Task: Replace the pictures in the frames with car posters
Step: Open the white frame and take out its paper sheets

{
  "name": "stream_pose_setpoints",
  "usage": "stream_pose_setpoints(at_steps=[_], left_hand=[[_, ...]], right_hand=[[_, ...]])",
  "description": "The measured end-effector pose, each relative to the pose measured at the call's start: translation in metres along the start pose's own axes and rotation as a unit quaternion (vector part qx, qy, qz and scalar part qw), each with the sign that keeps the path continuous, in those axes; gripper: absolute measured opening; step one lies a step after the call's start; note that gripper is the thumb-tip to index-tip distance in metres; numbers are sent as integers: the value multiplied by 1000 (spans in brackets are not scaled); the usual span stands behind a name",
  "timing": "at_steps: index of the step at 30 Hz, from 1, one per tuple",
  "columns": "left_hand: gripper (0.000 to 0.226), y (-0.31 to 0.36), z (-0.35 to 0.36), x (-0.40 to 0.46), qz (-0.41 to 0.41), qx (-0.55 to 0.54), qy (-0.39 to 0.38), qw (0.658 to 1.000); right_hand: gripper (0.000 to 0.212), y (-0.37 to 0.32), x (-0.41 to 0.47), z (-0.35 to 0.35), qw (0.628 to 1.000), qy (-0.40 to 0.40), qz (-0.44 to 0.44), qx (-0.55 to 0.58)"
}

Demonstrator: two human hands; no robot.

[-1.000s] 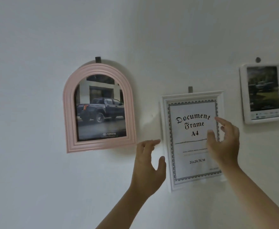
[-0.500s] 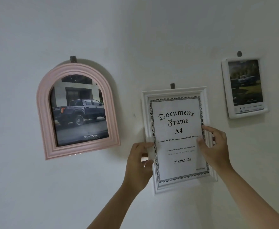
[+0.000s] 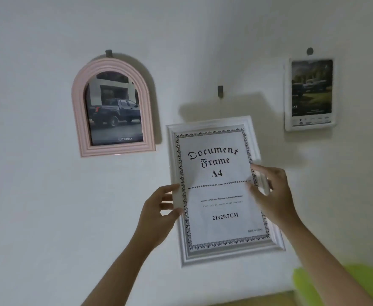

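A white rectangular frame point(image 3: 220, 252) with a "Document Frame A4" sheet in it is held off the wall, below its empty grey hook point(image 3: 220, 91). My left hand point(image 3: 159, 210) grips its left edge, thumb on the front. My right hand point(image 3: 271, 195) grips its right edge. To the left hangs a pink arched frame point(image 3: 79, 120) with a dark pickup truck poster. A small white frame point(image 3: 288, 96) at the upper right holds a dark car poster.
The wall point(image 3: 37, 206) is plain white. A blurred yellow-green object point(image 3: 335, 281) shows at the bottom right, with a tan strip beside it at the lower edge.
Both hands reached to the white document frame, took hold of its side edges, and lifted it off the hook. It now sits lower and closer to me.
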State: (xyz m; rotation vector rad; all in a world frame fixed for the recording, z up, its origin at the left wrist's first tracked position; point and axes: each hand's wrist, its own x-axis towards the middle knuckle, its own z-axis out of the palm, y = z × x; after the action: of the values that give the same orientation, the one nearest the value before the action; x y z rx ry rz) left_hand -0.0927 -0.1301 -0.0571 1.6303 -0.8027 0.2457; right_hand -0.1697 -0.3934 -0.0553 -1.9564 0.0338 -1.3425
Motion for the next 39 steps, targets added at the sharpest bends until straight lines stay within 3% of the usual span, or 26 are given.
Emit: stream_pose_setpoints(at_steps=[5, 10, 16, 20, 24, 30, 39], left_hand=[[48, -22, 5, -92, -134, -47, -8, 990], [46, -48, 14, -163, -271, -93, -18, 958], [41, -69, 56, -216, -365, -55, -16, 929], [37, -68, 102, -224, -360, 74, -21, 930], [27, -44, 150, -209, -315, 53, -16, 947], [22, -9, 207, -195, -284, 35, -145, 947], [44, -4, 240, -195, -309, 89, -220, 921]], right_hand=[[42, 2, -85, -24, 988, -104, 83, 73], [37, 9, -163, -43, 922, -179, 241, 246], [42, 45, -218, -65, 900, -190, 306, 245], [43, 54, -235, -75, 898, -169, 335, 230], [44, 53, -242, -84, 894, -172, 346, 228], [41, 63, -243, -92, 870, -153, 409, 228], [39, 86, -219, -93, 803, -85, 529, 260]])
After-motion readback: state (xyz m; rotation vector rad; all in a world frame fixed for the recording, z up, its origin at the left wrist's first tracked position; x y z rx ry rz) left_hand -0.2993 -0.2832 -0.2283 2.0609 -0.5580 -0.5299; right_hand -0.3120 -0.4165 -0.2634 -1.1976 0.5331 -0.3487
